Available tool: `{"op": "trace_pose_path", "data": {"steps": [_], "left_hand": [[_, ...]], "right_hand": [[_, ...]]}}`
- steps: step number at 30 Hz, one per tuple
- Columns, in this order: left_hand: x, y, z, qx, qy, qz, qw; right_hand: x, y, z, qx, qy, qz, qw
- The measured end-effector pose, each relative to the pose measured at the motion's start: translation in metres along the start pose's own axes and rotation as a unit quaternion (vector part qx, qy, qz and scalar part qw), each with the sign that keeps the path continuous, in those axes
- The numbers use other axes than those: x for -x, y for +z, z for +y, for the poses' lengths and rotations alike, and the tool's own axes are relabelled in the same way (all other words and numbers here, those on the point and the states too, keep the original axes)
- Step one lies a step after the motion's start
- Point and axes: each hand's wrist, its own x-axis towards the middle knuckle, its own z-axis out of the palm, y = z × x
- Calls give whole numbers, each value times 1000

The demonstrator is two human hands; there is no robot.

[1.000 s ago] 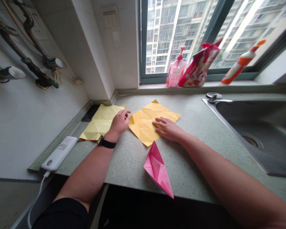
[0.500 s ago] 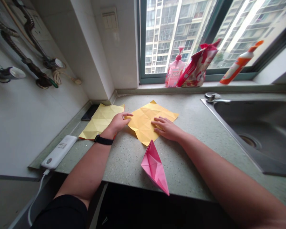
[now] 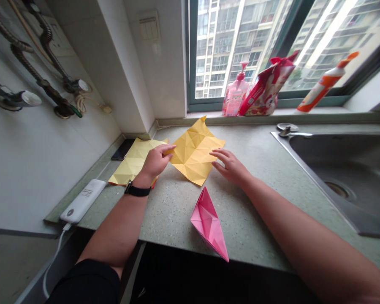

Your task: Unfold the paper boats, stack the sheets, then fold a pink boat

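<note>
A creased orange-yellow sheet of paper [image 3: 194,150] is tilted up off the counter, its far corner raised toward the wall. My left hand [image 3: 156,160] pinches its left corner between thumb and fingers. Close to the sheet's right edge is my right hand [image 3: 229,165], fingers apart and holding nothing; whether the fingertips touch the paper I cannot tell. Pale yellow creased paper [image 3: 129,162] with an orange-red edge lies to the left, partly behind my left hand. A pink folded paper boat [image 3: 209,223] rests near the counter's front edge.
At the left stand a white power bank [image 3: 83,202] with a cable and a dark phone [image 3: 123,149]. A steel sink [image 3: 351,169] is set in the counter [image 3: 164,211] at right. A pink pump bottle [image 3: 236,95], a red bag [image 3: 269,86] and an orange-white bottle [image 3: 319,89] line the sill.
The orange-yellow sheet has turned and lifted off the counter, its right side swinging toward the left. My right hand has come off the sheet's surface. My left hand still grips the corner.
</note>
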Motion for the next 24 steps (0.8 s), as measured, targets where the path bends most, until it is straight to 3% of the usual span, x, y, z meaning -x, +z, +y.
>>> {"op": "trace_pose_path", "data": {"steps": [4, 8, 13, 15, 19, 24], "left_hand": [[-4, -26, -1, 59, -72, 55, 994], [0, -72, -2, 111, -121, 114, 980], [30, -135, -14, 137, -185, 186, 955], [47, -153, -24, 134, -236, 187, 944], [75, -168, -49, 129, -302, 153, 932], [80, -160, -68, 103, -348, 117, 924]], "right_hand": [[-1, -8, -5, -10, 10, 76, 997], [0, -9, -4, -20, 18, 90, 996], [0, -7, 0, -28, 24, 78, 996], [0, -6, 0, -28, 23, 79, 996], [0, -4, -1, -27, 12, 73, 997], [1, -4, 1, -21, 10, 59, 998]]}}
